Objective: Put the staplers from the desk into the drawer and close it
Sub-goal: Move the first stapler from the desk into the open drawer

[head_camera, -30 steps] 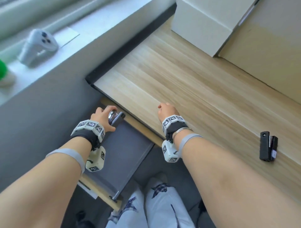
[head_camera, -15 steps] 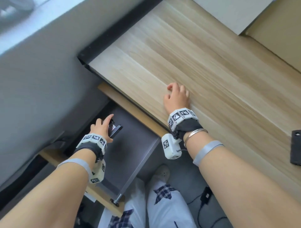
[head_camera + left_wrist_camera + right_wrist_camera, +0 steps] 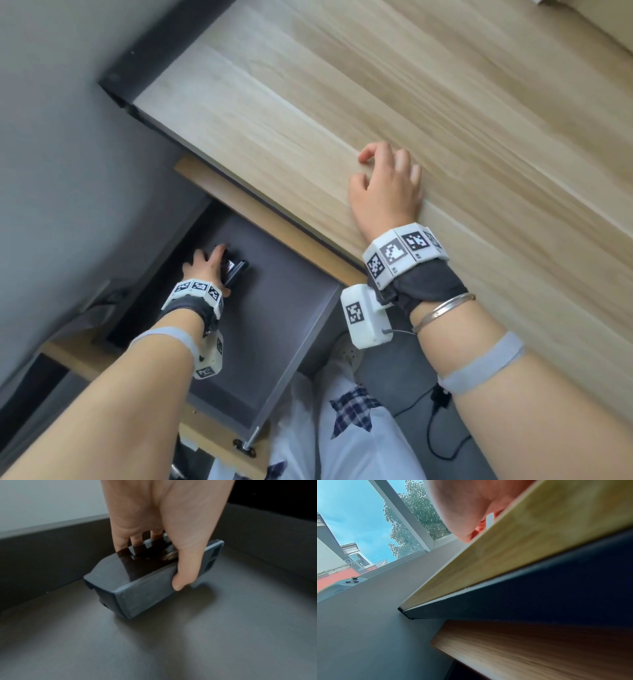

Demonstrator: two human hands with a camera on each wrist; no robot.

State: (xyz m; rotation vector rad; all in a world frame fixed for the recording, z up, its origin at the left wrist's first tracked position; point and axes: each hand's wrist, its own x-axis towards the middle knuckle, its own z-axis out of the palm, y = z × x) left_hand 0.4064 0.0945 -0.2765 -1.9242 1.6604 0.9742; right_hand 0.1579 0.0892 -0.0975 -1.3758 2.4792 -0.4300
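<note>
My left hand (image 3: 209,265) is down inside the open grey drawer (image 3: 281,329), gripping a dark grey stapler (image 3: 234,270). In the left wrist view the stapler (image 3: 137,582) lies on its side near the drawer floor (image 3: 171,642), thumb on one face and fingers (image 3: 133,539) on the other. My right hand (image 3: 383,185) rests on the wooden desk top (image 3: 411,102) at its front edge, fingers loosely curled and holding nothing. In the right wrist view only the heel of that hand (image 3: 467,507) shows above the desk edge (image 3: 505,561).
The drawer's wooden front panel (image 3: 219,442) juts toward my legs (image 3: 342,428). A grey wall (image 3: 68,137) runs close along the drawer's left side. A cable (image 3: 442,421) lies on the floor under the desk. A window (image 3: 368,520) shows beyond the desk.
My left hand has lowered the stapler deeper into the drawer. The right hand slid a little further onto the desk top. The head view tilted down, losing the second stapler at right.
</note>
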